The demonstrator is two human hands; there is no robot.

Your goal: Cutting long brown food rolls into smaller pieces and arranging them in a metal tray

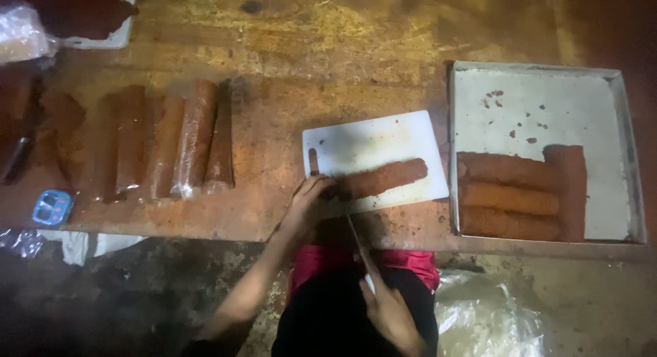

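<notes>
A brown log-shaped roll [383, 178] lies across a white cutting board [369, 141] near the table's front edge. My left hand [308, 199] rests on the roll's left end, fingers curled over it. My right hand [391, 310] is below the table edge, over my lap, gripping a knife [356, 235] whose thin blade points up toward the board. To the right, a metal tray [534, 104] holds several similar brown rolls [510, 196].
Several plastic-wrapped brown rolls [195, 134] lie side by side on the left of the wooden table [308, 49]. A small blue timer [52, 207] sits at the front left. A clear plastic bag [482, 316] lies on the floor at right.
</notes>
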